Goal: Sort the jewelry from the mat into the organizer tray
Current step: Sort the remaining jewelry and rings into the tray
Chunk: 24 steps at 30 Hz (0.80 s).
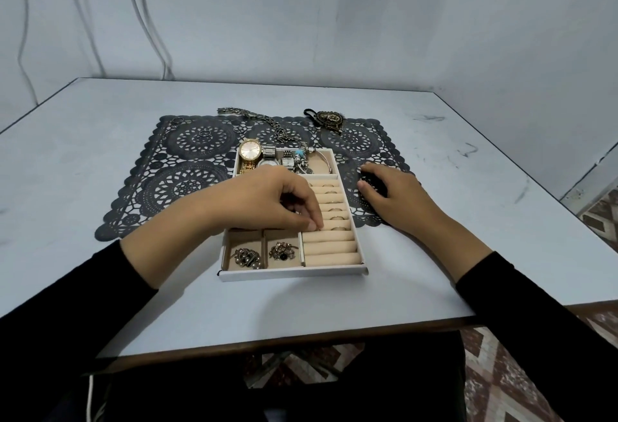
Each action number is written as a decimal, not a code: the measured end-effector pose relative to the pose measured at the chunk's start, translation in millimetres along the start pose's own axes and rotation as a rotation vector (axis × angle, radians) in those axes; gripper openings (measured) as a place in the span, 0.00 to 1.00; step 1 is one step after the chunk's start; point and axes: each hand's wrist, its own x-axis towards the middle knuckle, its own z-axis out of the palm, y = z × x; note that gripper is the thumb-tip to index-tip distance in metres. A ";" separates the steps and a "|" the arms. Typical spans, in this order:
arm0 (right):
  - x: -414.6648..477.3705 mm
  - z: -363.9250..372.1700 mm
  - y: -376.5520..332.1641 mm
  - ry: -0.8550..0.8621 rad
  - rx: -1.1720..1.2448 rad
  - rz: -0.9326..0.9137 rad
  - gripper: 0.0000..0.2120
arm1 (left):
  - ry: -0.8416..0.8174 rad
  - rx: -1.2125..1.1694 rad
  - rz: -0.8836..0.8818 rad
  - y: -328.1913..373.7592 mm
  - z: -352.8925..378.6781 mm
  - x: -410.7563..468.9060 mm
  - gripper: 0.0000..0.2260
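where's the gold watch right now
In the head view, the gold watch sits at the far left corner of the organizer tray, just left of the silver watches and beyond the left hand.

This looks like a plain room in a home. A pale laminate surface sits in the corner of bare, grey-painted walls. Loose cables hang down the left wall. Patterned floor tiles show below the near edge, and a dark lace-cut mat lies across the surface.
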 end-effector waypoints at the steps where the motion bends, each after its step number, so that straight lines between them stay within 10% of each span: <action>1: 0.8 -0.1 0.9 -0.001 0.010 0.006 0.17 | -0.005 -0.022 -0.010 0.4 0.1 -0.1 0.05; 13: 39.6 -4.6 8.9 0.110 0.080 0.045 0.16 | 0.616 -0.009 -0.187 -57.7 -34.7 -7.6 0.10; 24: 118.5 25.3 1.0 0.062 -0.039 -0.064 0.20 | 0.463 0.407 -0.452 -139.7 -81.3 9.1 0.24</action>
